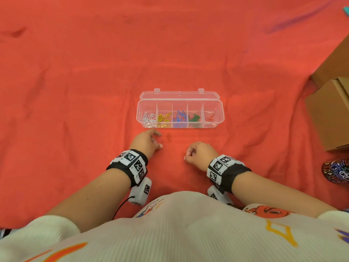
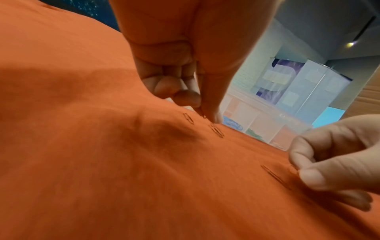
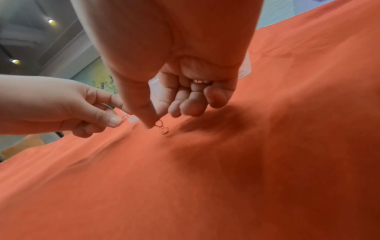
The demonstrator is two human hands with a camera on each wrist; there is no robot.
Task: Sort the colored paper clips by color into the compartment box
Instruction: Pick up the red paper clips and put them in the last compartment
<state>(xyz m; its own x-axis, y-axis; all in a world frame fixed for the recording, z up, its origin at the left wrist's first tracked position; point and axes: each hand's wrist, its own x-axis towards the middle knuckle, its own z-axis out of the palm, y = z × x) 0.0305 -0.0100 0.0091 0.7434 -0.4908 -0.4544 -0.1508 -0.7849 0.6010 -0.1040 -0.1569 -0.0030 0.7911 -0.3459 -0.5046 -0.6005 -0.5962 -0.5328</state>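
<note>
Cream patterned sweater point(image 1: 188, 233) nearest, left hand point(image 1: 146, 141) pinching a red clip point(image 3: 124, 118), right hand point(image 1: 200, 154) pinching another clip point(image 3: 158, 123), cardboard boxes point(image 1: 328, 114) right, marker-tagged wristbands point(image 1: 132, 163).

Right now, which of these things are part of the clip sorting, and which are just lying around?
Part of the job:
- clear box, sorted clips inside
- red clips on the cloth
- left hand
- right hand, at a red clip

Lying around:
- cardboard boxes
- patterned object
- red cloth

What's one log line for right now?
left hand pinches red clip | right hand at second clip on cloth | box open
</note>
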